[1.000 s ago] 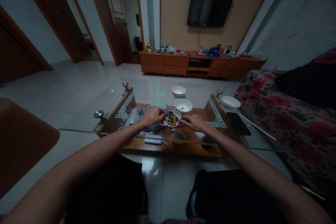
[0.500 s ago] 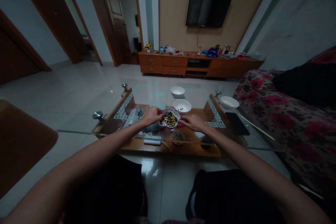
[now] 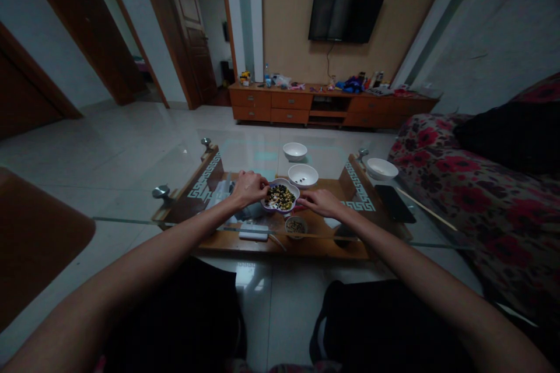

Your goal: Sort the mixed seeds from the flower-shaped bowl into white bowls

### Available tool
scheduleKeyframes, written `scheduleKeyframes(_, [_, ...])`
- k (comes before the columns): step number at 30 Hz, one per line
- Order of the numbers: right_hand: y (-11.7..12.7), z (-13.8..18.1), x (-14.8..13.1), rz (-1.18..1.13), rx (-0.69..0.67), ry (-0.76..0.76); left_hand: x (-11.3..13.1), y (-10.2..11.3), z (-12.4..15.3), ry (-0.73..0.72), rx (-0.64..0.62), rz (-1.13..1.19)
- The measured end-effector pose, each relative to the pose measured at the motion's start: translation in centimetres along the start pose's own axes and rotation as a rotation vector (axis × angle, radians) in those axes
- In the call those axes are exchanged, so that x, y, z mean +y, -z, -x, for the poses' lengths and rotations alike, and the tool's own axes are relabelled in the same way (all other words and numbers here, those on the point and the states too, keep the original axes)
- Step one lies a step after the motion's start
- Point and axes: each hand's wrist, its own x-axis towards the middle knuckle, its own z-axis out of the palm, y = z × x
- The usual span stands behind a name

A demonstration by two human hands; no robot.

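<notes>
A flower-shaped bowl (image 3: 289, 207) with a pale purple rim holds mixed beans, black, yellow-green and whitish, above the glass table. My right hand (image 3: 322, 203) pinches its right rim between thumb and fingers. At the left rim is my left hand (image 3: 250, 187), its fingertips bunched together over the bowl's edge by the beans. What those fingertips hold, if anything, is too small to see. Just behind the bowl stands a white bowl (image 3: 303, 176) with a few black beans inside. Another white bowl (image 3: 294, 151) is farther back.
A third white bowl (image 3: 382, 169), a black phone (image 3: 395, 204) and chopsticks (image 3: 427, 210) lie on the glass at right. Under the glass, the wooden shelf (image 3: 315, 247) carries a small cup of grains (image 3: 296, 227) and a white power strip (image 3: 254, 232). A flowered sofa (image 3: 459, 169) stands right.
My left fingertips have drawn slightly left, from over the beans toward the bowl's left rim. My right hand keeps its place on the right rim. The view has shifted a little.
</notes>
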Motion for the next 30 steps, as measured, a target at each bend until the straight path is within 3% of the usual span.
scheduleKeyframes(30, [0.03, -0.07, 0.16, 0.030, -0.017, -0.023, -0.17, 0.64, 0.17, -0.046, -0.070, -0.105])
